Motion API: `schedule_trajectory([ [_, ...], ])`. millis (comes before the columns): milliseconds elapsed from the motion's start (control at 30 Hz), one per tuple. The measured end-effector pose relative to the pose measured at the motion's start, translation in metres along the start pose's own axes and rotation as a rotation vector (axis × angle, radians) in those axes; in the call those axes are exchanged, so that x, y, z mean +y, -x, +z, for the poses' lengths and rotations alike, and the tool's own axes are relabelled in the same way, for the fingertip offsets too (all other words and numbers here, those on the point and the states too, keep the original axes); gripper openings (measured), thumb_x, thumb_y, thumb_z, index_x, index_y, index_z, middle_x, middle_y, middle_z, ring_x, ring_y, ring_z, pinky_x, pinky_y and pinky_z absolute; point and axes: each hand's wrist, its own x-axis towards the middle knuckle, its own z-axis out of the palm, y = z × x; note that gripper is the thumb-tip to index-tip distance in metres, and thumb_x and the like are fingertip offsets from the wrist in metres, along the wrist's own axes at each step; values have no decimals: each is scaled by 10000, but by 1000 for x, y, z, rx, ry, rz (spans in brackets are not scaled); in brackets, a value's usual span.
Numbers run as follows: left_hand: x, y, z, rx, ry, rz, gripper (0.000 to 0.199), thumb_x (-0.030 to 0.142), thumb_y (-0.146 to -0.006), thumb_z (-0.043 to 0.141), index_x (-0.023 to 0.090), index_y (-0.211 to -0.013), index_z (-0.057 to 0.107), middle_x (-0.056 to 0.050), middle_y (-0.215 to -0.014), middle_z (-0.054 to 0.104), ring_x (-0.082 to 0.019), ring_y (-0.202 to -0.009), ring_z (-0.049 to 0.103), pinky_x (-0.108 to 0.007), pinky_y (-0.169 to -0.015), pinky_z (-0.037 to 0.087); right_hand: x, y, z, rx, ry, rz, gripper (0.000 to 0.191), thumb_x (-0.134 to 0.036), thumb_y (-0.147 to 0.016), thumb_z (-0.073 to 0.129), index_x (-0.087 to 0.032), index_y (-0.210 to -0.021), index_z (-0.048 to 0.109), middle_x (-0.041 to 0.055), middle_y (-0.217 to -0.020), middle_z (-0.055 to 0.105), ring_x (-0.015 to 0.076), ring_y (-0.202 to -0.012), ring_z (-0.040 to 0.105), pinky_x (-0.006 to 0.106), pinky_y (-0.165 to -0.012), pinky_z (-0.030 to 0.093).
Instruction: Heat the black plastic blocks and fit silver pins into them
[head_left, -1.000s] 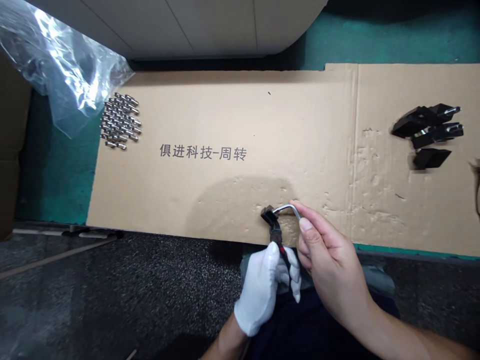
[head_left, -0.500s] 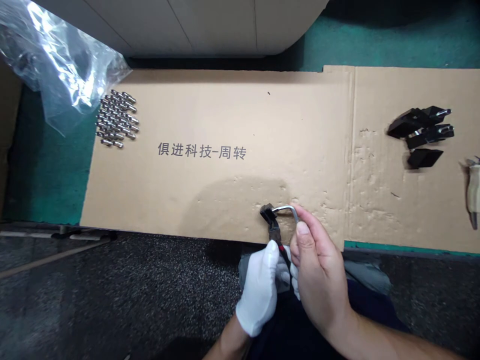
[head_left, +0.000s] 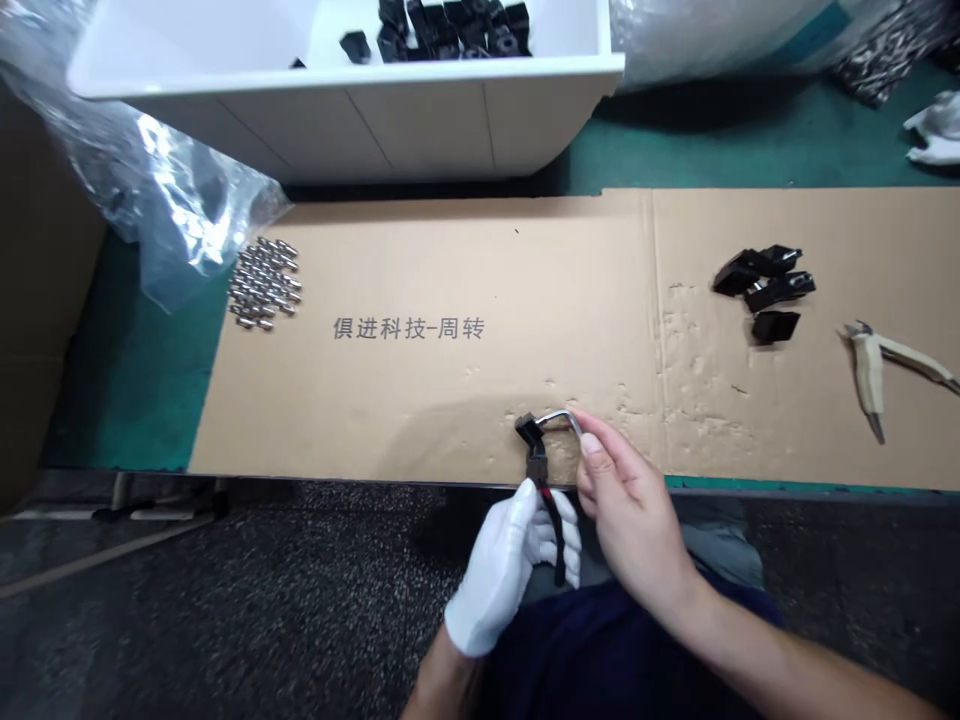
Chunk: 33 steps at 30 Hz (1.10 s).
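My left hand [head_left: 501,562], in a white glove, holds dark-handled pliers [head_left: 537,468] with a touch of red on them. One handle lies across its loosely curled fingers. A small black block [head_left: 529,429] is at the tip of the pliers, just above the cardboard's front edge. My bare right hand [head_left: 628,512] pinches a bent silver hex key [head_left: 574,419] between thumb and fingers. The far end of the key meets the black block; how deep it sits in it cannot be seen.
Small metal pins [head_left: 264,284] lie grouped on the cardboard sheet [head_left: 420,400] at left, beside a clear plastic bag [head_left: 202,220]. Several black blocks [head_left: 775,327] and pale-handled pliers [head_left: 868,375] rest at right. Behind stands a white bin [head_left: 330,125] with more black pieces.
The view has tilted up, bringing the bin's inside and the pale-handled pliers into sight. My left fingers have loosened around the pliers' handles. The hex key still meets the block.
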Motion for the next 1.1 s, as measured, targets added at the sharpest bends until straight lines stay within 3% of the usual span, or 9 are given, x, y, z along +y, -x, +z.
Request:
schedule_trajectory([
  [133, 12, 3, -9, -209, 101, -120, 627, 645, -1005, 411, 81, -1050, 681, -133, -880, 691, -205, -707, 680, -326, -664, 569, -26, -10, -22, -143, -106, 183, 552, -531, -947, 638, -187, -1379, 627, -71, -635, 388, 86, -505, 285, 196, -438, 199],
  [233, 24, 9, -11, -284, 92, -163, 676, 665, -1000, 383, 67, -1116, 679, -179, -972, 703, -255, -805, 709, -382, -743, 581, -40, -12, -33, -189, -141, 311, 604, -517, -892, 685, -183, -1390, 609, -86, -617, 382, 74, -464, 245, 186, -414, 150],
  [367, 35, 20, -17, -348, 52, -248, 739, 700, -988, 356, 58, -1182, 667, -213, -1013, 706, -292, -835, 721, -431, -762, 583, -46, -14, -40, -225, -106, 352, 640, -520, -870, 700, -174, -1400, 605, -93, -605, 382, 68, -444, 239, 180, -408, 136],
  [733, 53, 37, -16, -403, 146, -343, 778, 714, -959, 378, 15, -1127, 677, -227, -925, 713, -292, -782, 729, -418, -692, 611, -34, -17, -43, -299, -21, 311, 635, -584, -928, 650, -167, -1404, 604, -91, -623, 357, 70, -484, 239, 197, -435, 124],
  [933, 60, 32, -14, -426, 159, -381, 797, 724, -963, 347, 15, -1127, 673, -242, -942, 718, -302, -789, 732, -430, -693, 612, -23, -16, -48, -321, 109, 190, 528, -551, -1014, 555, -212, -1415, 611, -64, -661, 385, 97, -553, 327, 223, -489, 214],
  [1100, 62, 27, -15, -474, 121, -435, 777, 717, -972, 332, 36, -1120, 676, -164, -817, 688, -274, -710, 713, -430, -678, 599, -25, -16, -49, -306, 233, 100, 494, -525, -1037, 506, -221, -1406, 634, -42, -675, 406, 123, -589, 353, 248, -502, 251],
])
